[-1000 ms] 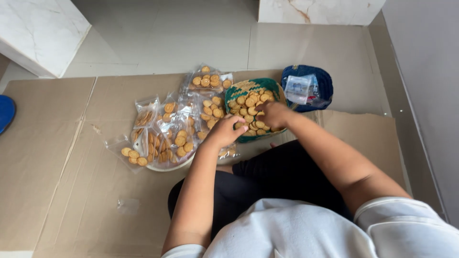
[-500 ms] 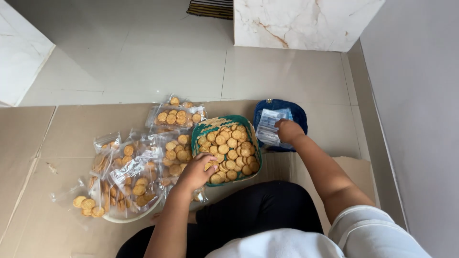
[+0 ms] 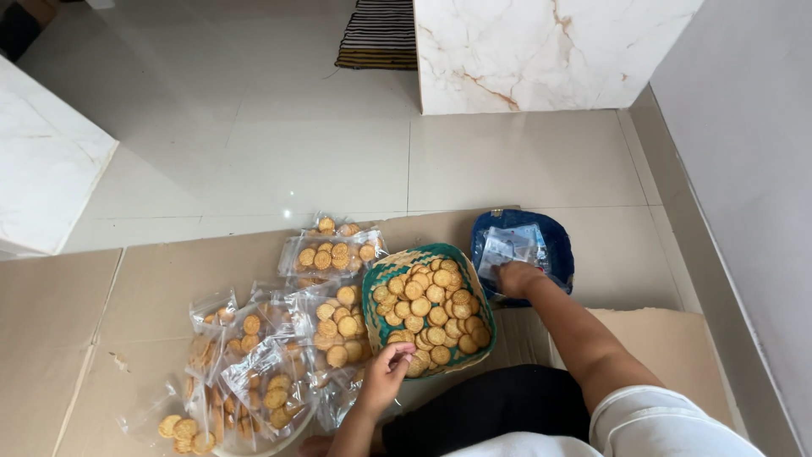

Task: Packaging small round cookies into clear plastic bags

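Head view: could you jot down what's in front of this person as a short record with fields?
Left hand: at the near rim of the green woven basket, fingers curled on a biscuit
Right hand: on the clear empty bags in the blue basket
Green basket contents: loose round biscuits
Left of it: filled biscuit bags piled up
Underneath: flattened cardboard on the tiled floor

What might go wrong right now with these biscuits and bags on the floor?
The green basket is heaped with loose biscuits, and the left hand works at its near edge, so some may spill onto the cardboard. The right hand reaches into the blue tray of empty bags; the thin bags may stick together.
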